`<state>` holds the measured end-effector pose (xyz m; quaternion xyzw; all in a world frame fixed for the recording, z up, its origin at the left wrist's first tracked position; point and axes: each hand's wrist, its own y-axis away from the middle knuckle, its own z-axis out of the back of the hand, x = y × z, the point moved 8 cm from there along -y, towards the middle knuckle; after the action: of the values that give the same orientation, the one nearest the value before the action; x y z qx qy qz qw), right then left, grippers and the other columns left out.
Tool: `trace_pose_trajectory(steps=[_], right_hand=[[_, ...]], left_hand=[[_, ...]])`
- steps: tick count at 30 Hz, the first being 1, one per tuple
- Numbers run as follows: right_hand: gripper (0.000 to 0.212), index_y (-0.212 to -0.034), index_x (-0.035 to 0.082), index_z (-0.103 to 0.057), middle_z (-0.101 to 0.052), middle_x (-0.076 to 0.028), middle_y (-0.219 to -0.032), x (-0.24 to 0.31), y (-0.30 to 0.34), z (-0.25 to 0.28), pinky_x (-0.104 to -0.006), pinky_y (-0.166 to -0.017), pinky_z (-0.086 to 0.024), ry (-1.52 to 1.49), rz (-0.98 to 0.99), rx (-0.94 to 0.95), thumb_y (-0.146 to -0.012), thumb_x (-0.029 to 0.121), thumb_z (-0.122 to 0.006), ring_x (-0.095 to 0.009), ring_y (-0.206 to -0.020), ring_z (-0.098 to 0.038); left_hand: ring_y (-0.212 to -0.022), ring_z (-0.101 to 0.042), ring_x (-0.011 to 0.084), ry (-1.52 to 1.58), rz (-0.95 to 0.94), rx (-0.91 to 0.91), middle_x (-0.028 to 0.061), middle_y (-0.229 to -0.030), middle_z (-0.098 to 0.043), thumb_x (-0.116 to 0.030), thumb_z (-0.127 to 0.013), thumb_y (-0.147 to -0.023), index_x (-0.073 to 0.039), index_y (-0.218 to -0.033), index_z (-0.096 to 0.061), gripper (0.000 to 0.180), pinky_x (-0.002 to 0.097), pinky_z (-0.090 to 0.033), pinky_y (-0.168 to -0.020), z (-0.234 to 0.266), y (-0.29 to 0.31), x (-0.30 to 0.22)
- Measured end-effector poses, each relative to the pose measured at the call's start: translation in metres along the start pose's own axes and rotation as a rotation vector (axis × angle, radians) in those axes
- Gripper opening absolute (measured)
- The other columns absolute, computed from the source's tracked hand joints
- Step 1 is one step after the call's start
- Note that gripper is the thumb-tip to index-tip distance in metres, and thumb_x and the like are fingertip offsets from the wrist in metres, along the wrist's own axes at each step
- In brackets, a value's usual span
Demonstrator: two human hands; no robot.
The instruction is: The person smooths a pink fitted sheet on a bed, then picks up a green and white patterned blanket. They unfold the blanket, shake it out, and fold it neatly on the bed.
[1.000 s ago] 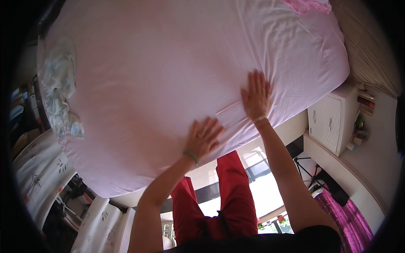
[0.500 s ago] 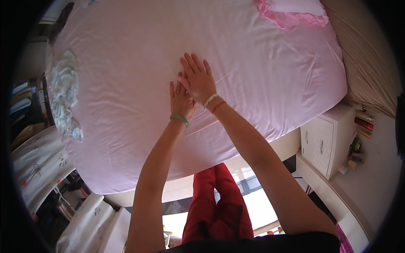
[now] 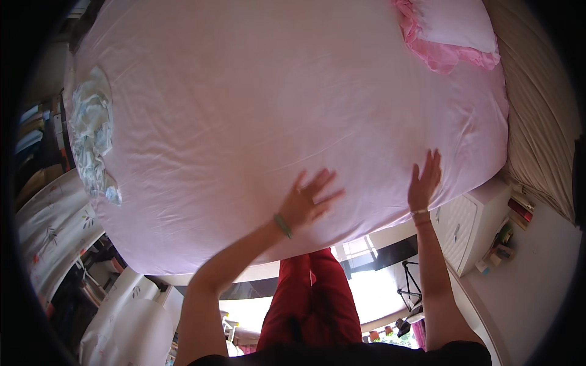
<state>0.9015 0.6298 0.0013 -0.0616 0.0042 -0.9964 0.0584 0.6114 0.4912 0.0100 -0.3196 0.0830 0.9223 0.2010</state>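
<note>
A pink bedsheet (image 3: 244, 110) covers the large bed in front of me, with shallow creases across it. My left hand (image 3: 307, 201) is over the near part of the sheet, fingers spread and slightly blurred; a green bangle circles that wrist. Farther right, my right hand (image 3: 425, 182) is by the sheet's near right edge, its fingers stretched out and the thumb apart. Neither hand holds anything. Whether the palms touch the cloth or hover over it I cannot tell.
A white pillow (image 3: 455, 27) with a pink ruffle lies at the far right. Crumpled pale cloth (image 3: 91, 134) rests along the left edge. A white bedside cabinet (image 3: 467, 229) stands at the right, below a brown padded headboard (image 3: 537, 104). Shelves with books (image 3: 36, 131) line the left.
Both hands were together on the middle of the sheet. They have come apart and nearer to me, the right hand going far to the right and the left hand also rightward.
</note>
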Motion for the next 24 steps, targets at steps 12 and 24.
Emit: trace_pose_trajectory(steps=[12, 24], right_hand=[[0.061, -0.143, 0.005, -0.045, -0.042, -0.010, -0.152, 0.259, -0.085, -0.049, -0.0485, -0.117, -0.024, -0.195, 0.987, 0.157, -0.096, 0.044, -0.048, -0.027, -0.143, -0.034], [0.056, -0.147, 0.007, -0.040, -0.034, -0.013, -0.156, 0.137, -0.001, 0.022, -0.0458, -0.117, -0.026, -0.586, 0.628, 0.484, -0.096, 0.027, -0.055, -0.031, -0.145, -0.029]], left_hand=[[-0.149, -0.021, 0.0316, -0.335, 0.070, -0.108, 0.0127, -0.155, -0.035, -0.046, -0.054, -0.093, -0.019, -0.120, -0.064, 0.039, 0.0594, -0.014, -0.118, 0.018, -0.081, 0.127], [-0.147, -0.026, 0.0290, 0.167, 0.103, -0.032, 0.0128, -0.155, -0.036, -0.024, -0.054, -0.096, -0.021, -0.141, -0.053, 0.045, 0.0531, -0.020, -0.117, -0.010, -0.041, -0.016]])
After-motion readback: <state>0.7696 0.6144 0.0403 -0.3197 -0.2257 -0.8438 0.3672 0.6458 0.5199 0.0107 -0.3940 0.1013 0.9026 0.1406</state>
